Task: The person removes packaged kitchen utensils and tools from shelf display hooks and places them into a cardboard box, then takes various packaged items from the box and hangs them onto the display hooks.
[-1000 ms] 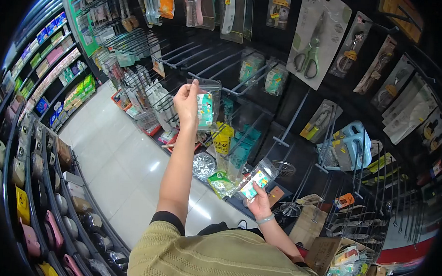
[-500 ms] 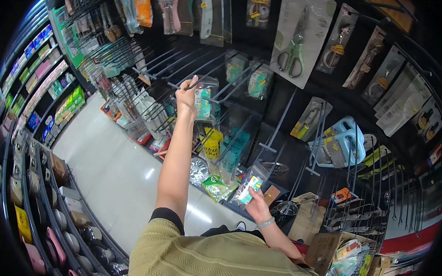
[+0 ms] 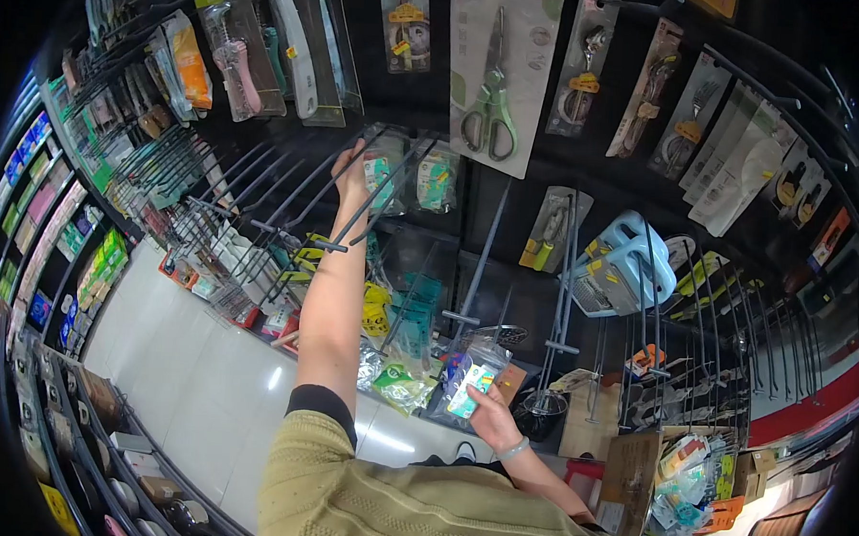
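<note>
My left hand (image 3: 351, 176) reaches far in among the hooks, fingers closed at the upper left edge of a clear packet with a teal label (image 3: 380, 178). That packet hangs close to the dark back panel; what is inside it cannot be made out. Beside it on the right hangs a similar packet (image 3: 436, 182). Lower down, my right hand (image 3: 496, 417) grips another clear packet with a white and teal label (image 3: 469, 392), thumb over its front. Long metal hooks (image 3: 330, 245) stick out around my left forearm.
Carded scissors (image 3: 494, 103) hang above, with packed utensils on both sides. Blue graters (image 3: 621, 267) hang to the right. Below are yellow and green packages (image 3: 403, 387). A cardboard box (image 3: 628, 483) stands at lower right, and shelves line the left of the tiled aisle (image 3: 195, 373).
My left hand has moved inward along the hooks with its packet, from near their front ends toward the back panel. The view has shifted right and closer. My right hand still holds its packet.
</note>
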Motion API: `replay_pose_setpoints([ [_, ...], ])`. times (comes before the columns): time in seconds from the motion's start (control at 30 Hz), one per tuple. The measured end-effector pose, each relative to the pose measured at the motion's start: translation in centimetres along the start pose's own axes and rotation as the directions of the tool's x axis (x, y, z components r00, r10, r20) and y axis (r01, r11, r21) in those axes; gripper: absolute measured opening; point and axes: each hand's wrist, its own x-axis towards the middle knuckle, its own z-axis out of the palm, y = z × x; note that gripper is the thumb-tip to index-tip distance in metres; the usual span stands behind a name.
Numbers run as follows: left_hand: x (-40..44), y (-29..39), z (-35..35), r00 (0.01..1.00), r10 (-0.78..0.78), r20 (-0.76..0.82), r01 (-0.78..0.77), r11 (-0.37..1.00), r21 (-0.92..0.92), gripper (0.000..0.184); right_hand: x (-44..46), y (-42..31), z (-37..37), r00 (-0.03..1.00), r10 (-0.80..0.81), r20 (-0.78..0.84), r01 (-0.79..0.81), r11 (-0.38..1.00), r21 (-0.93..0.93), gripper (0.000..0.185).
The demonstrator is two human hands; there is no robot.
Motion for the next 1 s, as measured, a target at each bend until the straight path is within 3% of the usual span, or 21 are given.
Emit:
replay_pose_setpoints([
  [0.03, -0.3, 0.0, -0.1, 1.0, 0.002, -0.009, -0.003, 1.0, -0.03, 0.015, 0.1, 0.0, -0.1, 1.0, -0.009, 0.005, 0.009, 1.0, -0.015, 0.029],
  [0.07, -0.1, -1.2, -0.6, 0.991, 0.117, -0.069, -0.121, 0.991, -0.059, 0.017, 0.3, 0.0, -0.1, 1.0, -0.015, 0.011, 0.016, 0.999, -0.031, 0.029],
  [0.17, -4.8, -1.4, -2.9, 0.904, 0.365, -0.225, -0.284, 0.903, 0.324, 0.026, 1.0, 0.3, 0.0, 0.998, -0.025, 0.049, 0.029, 0.995, -0.096, 0.03],
  [0.23, -13.2, 1.0, -2.8, 0.97, 0.168, -0.174, -0.112, 0.95, 0.291, 0.029, 1.0, -0.2, 1.8, 0.998, -0.025, 0.06, 0.032, 0.991, -0.13, 0.032],
  [0.3, -20.0, 1.9, -3.8, 0.983, -0.182, 0.014, 0.176, 0.962, 0.209, 0.036, 1.5, 0.1, 2.6, 0.996, -0.042, 0.079, 0.057, 0.978, -0.202, 0.035],
  [0.33, -23.9, 3.9, -3.7, 0.933, -0.341, 0.117, 0.304, 0.918, 0.253, 0.044, 1.7, 0.0, 3.5, 0.996, -0.048, 0.072, 0.063, 0.972, -0.227, 0.035],
  [0.37, -25.8, 4.1, -4.6, 0.848, -0.506, 0.16, 0.397, 0.805, 0.441, 0.048, 2.0, 0.2, 4.1, 0.995, -0.062, 0.084, 0.082, 0.964, -0.253, 0.035],
  [0.4, -27.6, 4.3, -5.4, 0.759, -0.606, 0.238, 0.455, 0.755, 0.472, 0.043, 2.3, 0.4, 4.6, 0.992, -0.077, 0.097, 0.102, 0.955, -0.28, 0.035],
  [0.43, -29.3, 4.2, -5.8, 0.756, -0.614, 0.229, 0.449, 0.74, 0.501, 0.032, 2.6, 0.6, 5.2, 0.989, -0.093, 0.112, 0.123, 0.944, -0.306, 0.035],
  [0.5, -30.6, 4.7, -7.0, 0.789, -0.53, 0.311, 0.329, 0.791, 0.515, 0.018, 3.2, 1.0, 6.0, 0.981, -0.111, 0.162, 0.165, 0.911, -0.377, 0.036],
  [0.53, -31.1, 5.2, -7.1, 0.843, -0.48, 0.242, 0.343, 0.827, 0.445, 0.013, 3.3, 1.2, 6.5, 0.977, -0.103, 0.188, 0.175, 0.89, -0.421, 0.036],
  [0.6, -30.8, 6.9, -7.1, 0.892, -0.388, 0.23, 0.285, 0.88, 0.379, 0.012, 3.4, 1.3, 7.9, 0.958, -0.103, 0.268, 0.219, 0.867, -0.449, 0.046],
  [0.7, -28.5, 10.6, -6.1, 0.956, -0.205, 0.21, 0.135, 0.943, 0.306, 0.012, 2.9, 1.5, 9.4, 0.904, -0.244, 0.35, 0.389, 0.809, -0.441, 0.059],
  [0.73, -27.7, 12.0, -5.4, 0.969, -0.145, 0.201, 0.082, 0.954, 0.289, 0.012, 2.9, 1.2, 9.0, 0.925, -0.188, 0.33, 0.347, 0.771, -0.535, 0.068],
  [0.83, -25.5, 14.7, -3.7, 0.986, 0.012, 0.168, -0.052, 0.971, 0.231, 0.012, 2.2, 1.2, 8.3, 0.935, -0.191, 0.298, 0.331, 0.77, -0.545, 0.063],
  [1.0, -23.0, 15.1, -3.0, 0.982, 0.056, 0.182, -0.088, 0.981, 0.172, 0.01, 0.6, 0.8, 6.6, 0.969, -0.159, 0.189, 0.24, 0.786, -0.57, 0.052],
])
